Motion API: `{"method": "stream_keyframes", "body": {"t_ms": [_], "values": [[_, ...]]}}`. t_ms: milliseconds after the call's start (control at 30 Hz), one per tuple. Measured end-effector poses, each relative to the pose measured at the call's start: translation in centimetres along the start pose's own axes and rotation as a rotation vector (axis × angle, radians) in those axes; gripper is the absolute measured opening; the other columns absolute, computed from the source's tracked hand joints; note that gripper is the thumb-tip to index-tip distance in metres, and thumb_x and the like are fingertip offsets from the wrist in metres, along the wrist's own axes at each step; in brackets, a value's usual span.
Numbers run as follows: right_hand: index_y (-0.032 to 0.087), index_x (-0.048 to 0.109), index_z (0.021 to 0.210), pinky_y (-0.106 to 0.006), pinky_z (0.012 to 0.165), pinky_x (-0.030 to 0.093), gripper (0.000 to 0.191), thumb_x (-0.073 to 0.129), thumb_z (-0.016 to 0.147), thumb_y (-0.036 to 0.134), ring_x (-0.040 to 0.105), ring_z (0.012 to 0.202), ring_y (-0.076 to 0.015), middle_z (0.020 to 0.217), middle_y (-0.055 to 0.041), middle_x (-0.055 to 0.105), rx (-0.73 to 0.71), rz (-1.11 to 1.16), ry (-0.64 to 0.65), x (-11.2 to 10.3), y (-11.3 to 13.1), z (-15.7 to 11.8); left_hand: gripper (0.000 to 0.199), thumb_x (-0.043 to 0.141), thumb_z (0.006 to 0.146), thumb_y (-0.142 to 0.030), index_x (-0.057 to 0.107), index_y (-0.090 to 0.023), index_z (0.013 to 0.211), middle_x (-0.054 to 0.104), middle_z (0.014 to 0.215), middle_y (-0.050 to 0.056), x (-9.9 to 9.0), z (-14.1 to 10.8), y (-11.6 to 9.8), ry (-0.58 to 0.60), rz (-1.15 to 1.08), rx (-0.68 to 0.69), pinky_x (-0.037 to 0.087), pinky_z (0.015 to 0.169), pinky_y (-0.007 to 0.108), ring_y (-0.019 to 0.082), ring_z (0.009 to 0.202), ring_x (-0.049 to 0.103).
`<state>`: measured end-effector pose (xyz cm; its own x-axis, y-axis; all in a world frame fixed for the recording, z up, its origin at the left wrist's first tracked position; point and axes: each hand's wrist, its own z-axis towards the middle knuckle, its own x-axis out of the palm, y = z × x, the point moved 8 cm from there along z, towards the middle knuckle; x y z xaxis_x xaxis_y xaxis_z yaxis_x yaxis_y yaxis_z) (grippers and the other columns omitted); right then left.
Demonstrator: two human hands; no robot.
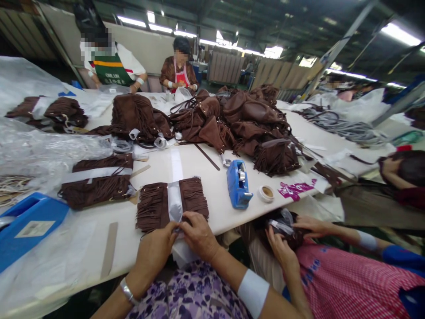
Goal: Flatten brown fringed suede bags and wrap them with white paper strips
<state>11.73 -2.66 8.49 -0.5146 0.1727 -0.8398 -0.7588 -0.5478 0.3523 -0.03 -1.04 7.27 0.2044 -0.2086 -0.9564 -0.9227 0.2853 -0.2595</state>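
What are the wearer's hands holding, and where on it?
The white strip: the fingers of the left hand and right hand appear to pinch it at the near edge of the fringed brown bundle.

Looks like a factory workshop: features a long white worktable (217,186) heaped with dark brown, fringed, leather-like bags (254,110), plus clear crinkled plastic sheeting (66,144), a chunky blue tape dispenser (237,190), co-workers in green and red aprons (113,71), and bright white strip lights (400,34) under a high, dark roof (259,17).
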Motion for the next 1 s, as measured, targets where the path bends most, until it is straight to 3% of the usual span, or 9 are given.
{"method": "stream_keyframes", "body": {"t_ms": [167,300,367,467,633,767,867,933,1000], "values": [[0.021,0.059,0.121,-0.045,0.106,0.043,0.03,0.054,0.093,0.016,0.047,0.126,-0.0258,0.133,-0.0131,0.054,-0.012,0.004,0.014,-2.3,0.6,-0.8,0.024,0.041,0.098,-0.024,0.064,-0.023,0.103,0.068,0.089,0.006,-1.5,-0.3,-1.8,-0.083,0.152,0.135,0.04,0.064,0.032,0.024,0.082,0.065],[0.022,0.058,0.118,-0.042,0.101,0.046,0.025,0.048,0.096,0.018,0.056,0.118,-0.0245,0.123,-0.0119,0.061,0.399,0.044,-0.126,-5.4,-1.6,-5.9,0.02,0.046,0.096,-0.023,0.066,-0.023,0.1,0.063,0.104,0.009,-2.2,-0.4,-2.6,-0.166,0.205,0.201,0.042,0.08,0.042,0.029,0.1,0.056],[0.021,0.059,0.108,-0.039,0.09,0.05,0.016,0.051,0.096,0.027,0.063,0.102,-0.0244,0.108,-0.0095,0.067,0.66,0.125,-0.065,-4.4,-3.1,-9.7,0.017,0.05,0.093,-0.021,0.066,-0.022,0.101,0.06,0.117,0.01,-2.3,-0.5,-2.8,-0.238,0.197,0.251,0.042,0.084,0.044,0.031,0.109,0.053],[0.022,0.056,0.11,-0.037,0.084,0.05,0.032,0.064,0.086,0.042,0.066,0.094,-0.0243,0.109,-0.0082,0.068,0.984,0.37,0.039,-0.8,-4.8,-14.2,0.015,0.053,0.091,-0.017,0.065,-0.019,0.101,0.059,0.123,0.011,-2.1,-0.8,-2.8,-0.333,0.148,0.342,0.043,0.088,0.044,0.031,0.116,0.049],[0.019,0.055,0.11,-0.028,0.066,0.048,0.056,0.076,0.069,0.049,0.065,0.09,-0.0221,0.107,-0.0106,0.067,1.384,0.897,-0.131,4.0,-7.1,-16.3,0.014,0.054,0.091,-0.017,0.064,-0.018,0.101,0.062,0.116,0.01,-1.1,-0.7,-2.1,-0.346,0.082,0.412,0.044,0.09,0.043,0.029,0.114,0.051],[0.017,0.058,0.082,-0.023,0.048,0.034,0.043,0.076,0.064,0.052,0.055,0.058,-0.0147,0.067,-0.0009,0.06,1.393,1.01,-0.092,4.3,-6.7,-15.6,0.014,0.055,0.09,-0.016,0.062,-0.019,0.103,0.063,0.113,0.009,-0.9,-0.8,-1.6,-0.36,0.037,0.424,0.044,0.089,0.042,0.028,0.111,0.053],[0.019,0.055,0.074,-0.023,0.051,0.033,0.033,0.075,0.069,0.045,0.048,0.054,-0.0115,0.061,0.0037,0.053,1.3,0.971,-0.142,1.4,-5.0,-15.2,0.015,0.056,0.09,-0.016,0.061,-0.02,0.104,0.063,0.113,0.008,-0.7,-0.9,-1.3,-0.384,0.001,0.422,0.044,0.09,0.043,0.028,0.111,0.054],[0.02,0.057,0.076,-0.025,0.058,0.038,0.02,0.068,0.08,0.036,0.052,0.062,-0.0129,0.067,0.0022,0.057,1.048,0.778,-0.169,-2.5,-3.3,-13.2,0.016,0.057,0.09,-0.015,0.061,-0.02,0.105,0.063,0.114,0.008,-0.6,-1.0,-1.1,-0.405,-0.022,0.422,0.044,0.092,0.043,0.027,0.112,0.054],[0.021,0.06,0.083,-0.027,0.067,0.041,0.011,0.056,0.092,0.025,0.057,0.074,-0.0153,0.078,-0.0006,0.063,0.61,0.464,-0.144,-6.7,0.1,-9.7,0.02,0.057,0.09,-0.015,0.062,-0.02,0.108,0.063,0.116,0.007,-0.5,-1.1,-0.9,-0.427,-0.039,0.423,0.044,0.094,0.042,0.026,0.113,0.054]]}}
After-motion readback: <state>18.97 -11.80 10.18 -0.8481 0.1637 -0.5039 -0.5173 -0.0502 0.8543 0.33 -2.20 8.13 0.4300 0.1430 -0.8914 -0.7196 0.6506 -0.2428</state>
